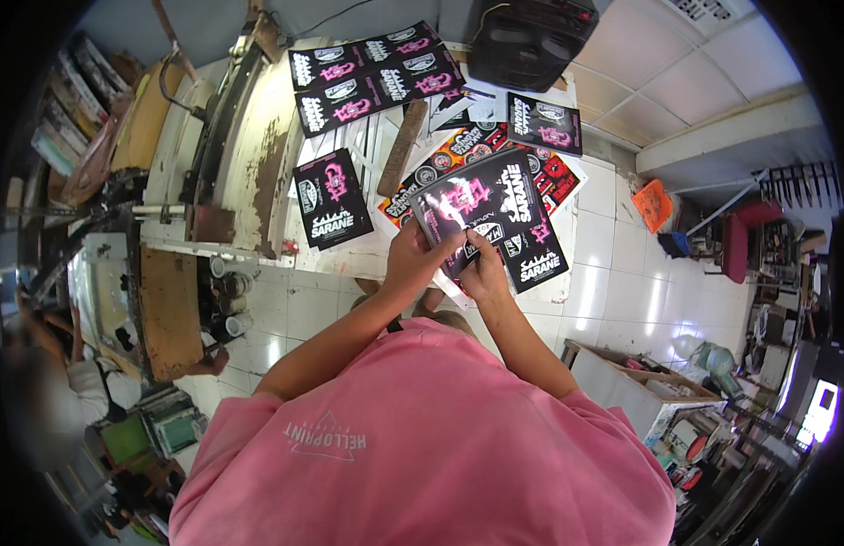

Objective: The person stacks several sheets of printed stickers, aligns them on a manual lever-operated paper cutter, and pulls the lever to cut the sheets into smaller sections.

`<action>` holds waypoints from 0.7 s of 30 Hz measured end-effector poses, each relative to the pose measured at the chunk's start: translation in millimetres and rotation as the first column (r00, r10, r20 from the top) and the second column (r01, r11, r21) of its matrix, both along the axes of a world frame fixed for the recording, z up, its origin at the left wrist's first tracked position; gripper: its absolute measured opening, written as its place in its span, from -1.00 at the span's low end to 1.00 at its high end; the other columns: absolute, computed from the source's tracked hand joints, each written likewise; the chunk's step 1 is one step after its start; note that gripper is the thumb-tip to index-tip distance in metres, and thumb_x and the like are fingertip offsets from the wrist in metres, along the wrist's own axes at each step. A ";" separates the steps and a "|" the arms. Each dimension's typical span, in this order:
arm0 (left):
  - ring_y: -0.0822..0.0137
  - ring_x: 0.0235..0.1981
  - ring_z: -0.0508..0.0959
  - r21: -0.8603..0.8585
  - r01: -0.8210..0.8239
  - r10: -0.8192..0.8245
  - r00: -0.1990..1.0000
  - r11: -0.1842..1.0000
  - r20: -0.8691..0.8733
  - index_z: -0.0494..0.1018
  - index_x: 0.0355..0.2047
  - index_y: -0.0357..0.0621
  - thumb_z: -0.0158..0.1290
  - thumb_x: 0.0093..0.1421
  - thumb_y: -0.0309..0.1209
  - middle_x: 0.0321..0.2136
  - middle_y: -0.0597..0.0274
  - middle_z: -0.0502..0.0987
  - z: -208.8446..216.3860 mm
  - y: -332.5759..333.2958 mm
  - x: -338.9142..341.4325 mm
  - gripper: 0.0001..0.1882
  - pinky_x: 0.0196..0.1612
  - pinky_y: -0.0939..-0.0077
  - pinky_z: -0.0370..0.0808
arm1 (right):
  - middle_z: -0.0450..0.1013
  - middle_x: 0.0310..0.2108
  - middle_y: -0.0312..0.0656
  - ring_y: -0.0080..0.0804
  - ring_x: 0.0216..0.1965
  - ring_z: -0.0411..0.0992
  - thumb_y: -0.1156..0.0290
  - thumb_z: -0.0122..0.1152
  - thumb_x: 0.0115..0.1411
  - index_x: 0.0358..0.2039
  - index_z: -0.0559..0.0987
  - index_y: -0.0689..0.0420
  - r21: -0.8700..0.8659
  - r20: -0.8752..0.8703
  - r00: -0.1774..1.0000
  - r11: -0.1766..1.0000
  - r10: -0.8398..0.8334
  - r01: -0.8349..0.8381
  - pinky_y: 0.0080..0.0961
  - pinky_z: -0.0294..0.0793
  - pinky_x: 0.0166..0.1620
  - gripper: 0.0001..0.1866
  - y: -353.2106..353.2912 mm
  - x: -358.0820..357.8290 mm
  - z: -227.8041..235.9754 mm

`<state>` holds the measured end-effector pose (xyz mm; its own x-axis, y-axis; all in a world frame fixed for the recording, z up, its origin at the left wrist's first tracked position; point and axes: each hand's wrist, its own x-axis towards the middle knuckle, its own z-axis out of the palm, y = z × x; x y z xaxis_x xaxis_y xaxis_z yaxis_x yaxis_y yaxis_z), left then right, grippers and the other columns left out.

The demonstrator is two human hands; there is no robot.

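Observation:
Both my hands meet over the front of a cluttered white table, fingers closed on a glossy black printed sheet with pink and white artwork. My left hand grips its near left edge. My right hand pinches the near edge, thumb close to the left thumb. Light glares off the sheet's surface. Under and right of it lie more black printed sheets, partly covered. Red and yellow printed sheets show beneath these. Left of my hands rests a small pile of black printed cards.
A large black printed sheet lies at the back, beside a worn wooden bar. Another black pile sits back right, near a black speaker. A person is at far left. An open-topped cabinet stands right.

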<state>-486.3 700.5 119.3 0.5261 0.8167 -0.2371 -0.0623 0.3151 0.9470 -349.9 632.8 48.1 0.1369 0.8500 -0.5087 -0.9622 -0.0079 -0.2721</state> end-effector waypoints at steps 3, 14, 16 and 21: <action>0.47 -0.22 0.62 0.171 -0.057 0.085 0.984 0.984 -0.158 0.43 0.03 -0.32 0.26 0.26 -0.36 -0.22 0.19 0.63 -0.2 7.7 9.5 -0.58 -0.17 0.54 0.56 | 0.47 0.10 -0.13 -0.19 0.14 0.43 0.42 0.25 0.25 0.19 0.39 0.15 0.014 0.043 0.999 1.000 -0.025 0.024 -0.05 0.34 0.28 -0.50 -0.4 2.2 -7.2; 0.53 -0.24 0.64 0.386 0.225 -0.121 0.954 0.894 -0.275 0.51 0.02 -0.32 0.27 0.25 -0.35 -0.21 0.15 0.69 -10.3 41.2 -44.0 -0.60 -0.15 0.53 0.56 | -0.28 0.52 0.06 -0.02 0.52 -0.19 0.30 0.59 -0.10 0.51 -0.26 0.13 -0.088 0.901 0.396 0.968 0.178 -0.235 0.09 -0.07 0.45 0.38 -35.7 107.6 -10.1; 0.50 -0.21 0.64 0.355 0.281 -0.190 0.944 0.892 -0.270 0.52 0.03 -0.31 0.27 0.25 -0.34 -0.20 0.14 0.69 -18.9 49.9 -51.0 -0.60 -0.11 0.50 0.56 | 0.07 0.40 0.06 -0.12 0.38 0.13 0.33 0.59 -0.09 0.47 -0.04 0.19 -0.146 0.895 0.363 0.940 0.258 -0.309 -0.09 0.18 0.36 0.22 -22.6 103.7 18.0; 0.44 -0.19 0.64 0.272 0.385 -0.264 0.882 0.882 -0.391 0.53 0.02 -0.29 0.28 0.24 -0.35 -0.21 0.14 0.68 -46.2 60.6 -65.8 -0.60 -0.06 0.45 0.55 | 0.60 -0.13 -0.21 -0.48 -0.13 0.56 0.59 0.45 0.08 0.01 0.51 0.27 -0.271 0.861 0.351 0.917 0.367 -0.293 -0.54 0.53 -0.06 -0.53 -23.6 85.7 -21.9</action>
<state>-552.1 761.1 73.1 0.7137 0.6737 -0.1917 0.3244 -0.0753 0.9429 -264.2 609.3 26.2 0.2513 0.9097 -0.3307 -0.0937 -0.3172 -0.9437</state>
